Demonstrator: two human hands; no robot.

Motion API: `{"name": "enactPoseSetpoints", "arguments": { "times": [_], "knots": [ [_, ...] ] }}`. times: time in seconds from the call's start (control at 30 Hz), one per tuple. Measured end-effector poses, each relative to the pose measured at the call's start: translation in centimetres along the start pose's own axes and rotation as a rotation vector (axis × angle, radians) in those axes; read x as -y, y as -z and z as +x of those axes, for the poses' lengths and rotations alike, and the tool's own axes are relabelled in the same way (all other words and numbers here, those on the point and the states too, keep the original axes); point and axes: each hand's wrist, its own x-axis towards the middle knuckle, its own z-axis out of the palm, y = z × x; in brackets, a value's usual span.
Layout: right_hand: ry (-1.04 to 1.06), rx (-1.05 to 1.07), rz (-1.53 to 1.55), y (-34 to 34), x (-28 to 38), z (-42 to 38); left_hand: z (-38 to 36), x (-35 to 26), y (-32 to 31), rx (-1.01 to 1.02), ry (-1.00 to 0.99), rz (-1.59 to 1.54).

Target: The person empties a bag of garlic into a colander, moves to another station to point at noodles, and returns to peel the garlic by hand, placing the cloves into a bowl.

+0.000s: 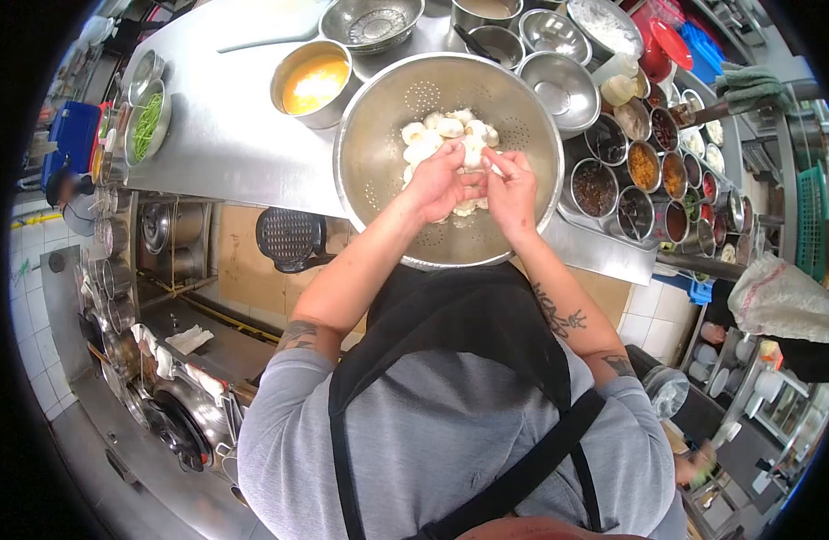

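Observation:
A large steel colander (360, 162) with patterns of small holes stands at the table's front edge and holds a heap of white mushrooms (419, 135). Over the heap, my left hand (443, 183) and my right hand (513, 191) come together around a white piece (474, 153), which looks like one of the mushrooms. The fingers of both hands are bent in towards it. Part of the heap is hidden beneath the hands.
Left of the colander stands a pot (315, 83) of orange liquid. A bowl of green vegetables (148, 124) is farther left. Steel bowls (558, 90) and several seasoning pots (594, 187) crowd the right. A black stool (291, 238) stands below the table edge.

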Motion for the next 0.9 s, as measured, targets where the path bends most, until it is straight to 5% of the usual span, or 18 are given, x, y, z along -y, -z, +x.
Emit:
{"name": "enactPoseSetpoints", "arguments": {
  "times": [0.13, 0.23, 0.3, 0.4, 0.53, 0.9],
  "knots": [
    [0.006, 0.07, 0.073, 0.0, -0.5, -0.1, -0.1, 0.2, 0.1, -0.031, 0.034, -0.044],
    [-0.342, 0.077, 0.315, 0.4, 1.3, 0.0, -0.4, -0.1, 0.3, -0.002, 0.031, -0.03],
    [-0.363, 0.074, 0.389, 0.7, 0.3, 0.5, 0.0, -0.2, 0.5, 0.022, 0.002, -0.024],
    [-0.387, 0.145, 0.447, 1.4, -0.9, 1.5, -0.2, -0.1, -0.2, -0.216, -0.077, 0.204],
    [-0.482, 0.279, 0.451, 1.6, -0.3, 2.4, -0.8, -0.4, 0.4, -0.068, -0.078, 0.309],
    [-0.296, 0.366, 0.207, 0.1, 0.7, 1.4, -0.5, 0.4, -0.1, -0.127, -0.073, 0.171]
  ]
}}
